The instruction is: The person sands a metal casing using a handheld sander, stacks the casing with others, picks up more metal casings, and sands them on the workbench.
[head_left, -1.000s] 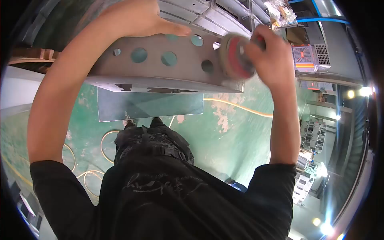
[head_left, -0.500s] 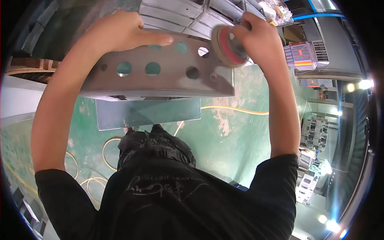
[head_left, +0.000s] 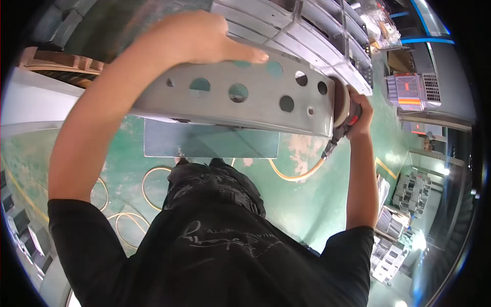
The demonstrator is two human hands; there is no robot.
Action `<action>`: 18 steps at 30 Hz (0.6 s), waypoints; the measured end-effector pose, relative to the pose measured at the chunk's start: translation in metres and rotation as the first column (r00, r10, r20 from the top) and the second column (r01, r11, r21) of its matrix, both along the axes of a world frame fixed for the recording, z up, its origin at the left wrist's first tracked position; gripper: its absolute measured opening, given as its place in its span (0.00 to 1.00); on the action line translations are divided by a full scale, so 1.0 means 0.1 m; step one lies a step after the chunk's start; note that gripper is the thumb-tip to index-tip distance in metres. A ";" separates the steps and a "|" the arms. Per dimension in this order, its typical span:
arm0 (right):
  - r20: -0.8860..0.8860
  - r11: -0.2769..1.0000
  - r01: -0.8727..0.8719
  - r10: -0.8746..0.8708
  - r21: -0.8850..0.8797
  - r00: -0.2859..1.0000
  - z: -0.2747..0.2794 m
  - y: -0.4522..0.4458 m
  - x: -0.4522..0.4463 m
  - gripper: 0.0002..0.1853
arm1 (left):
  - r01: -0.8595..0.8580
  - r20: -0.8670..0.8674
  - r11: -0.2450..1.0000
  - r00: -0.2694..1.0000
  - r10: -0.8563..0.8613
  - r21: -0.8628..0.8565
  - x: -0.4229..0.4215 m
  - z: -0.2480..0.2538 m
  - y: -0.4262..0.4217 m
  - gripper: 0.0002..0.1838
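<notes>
We've got a fairly bright pic: lamps (head_left: 419, 241) at R edge flare w/ bluish streaks, pale glare on green floor (head_left: 302, 204), soft shadows too. Fisheye bends outer areas, corners go blk, far bg's a bit soft.

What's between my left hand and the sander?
Between the left hand and the sander lies a stretch of the metal piece, with several round holes in it, as the head view shows.

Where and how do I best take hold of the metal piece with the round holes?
Probably by the far long edge of the metal piece, coming from the left, thumb on the holed face: the piece is long, and its left part lies away from the sander at its right end.
</notes>
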State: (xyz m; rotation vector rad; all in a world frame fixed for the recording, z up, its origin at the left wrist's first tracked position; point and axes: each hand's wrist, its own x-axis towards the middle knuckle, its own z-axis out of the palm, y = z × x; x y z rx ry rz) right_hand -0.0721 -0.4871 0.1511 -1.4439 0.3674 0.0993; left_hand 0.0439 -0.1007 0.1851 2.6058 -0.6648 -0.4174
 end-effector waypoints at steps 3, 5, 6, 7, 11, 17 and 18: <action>0.009 0.984 0.026 -0.024 -0.179 1.000 0.09 -0.07 0.02 0.16 | -0.006 0.099 1.000 0.995 0.003 0.030 -0.02 0.01 0.02 0.48; 0.132 0.767 -0.081 0.211 -0.636 0.969 0.46 -0.02 0.14 0.15 | 0.038 0.047 0.998 0.998 -0.041 0.054 0.00 0.04 0.02 0.49; 0.173 0.634 -0.019 0.238 -0.773 0.956 0.61 0.12 0.22 0.15 | 0.039 0.057 0.999 0.998 -0.040 0.020 -0.02 0.02 0.05 0.49; 0.205 0.483 0.051 0.272 -0.874 0.940 0.73 0.27 0.29 0.14 | 0.038 0.061 0.999 0.997 -0.038 -0.011 -0.05 0.02 0.08 0.50; 0.052 0.077 0.038 0.195 -0.996 0.979 1.02 1.14 0.42 0.16 | -0.070 -0.084 0.846 0.996 0.030 -0.528 0.14 -0.15 0.21 0.35; 0.030 -0.019 0.042 0.422 -0.999 0.906 1.09 2.08 0.59 0.13 | -0.221 -0.289 0.646 0.957 0.001 -0.731 0.45 -0.62 0.89 0.31; 0.028 -0.101 0.102 0.560 -0.990 0.828 1.05 2.20 0.63 0.11 | -0.297 -0.418 0.579 0.904 -0.084 -0.759 0.43 -0.74 0.96 0.31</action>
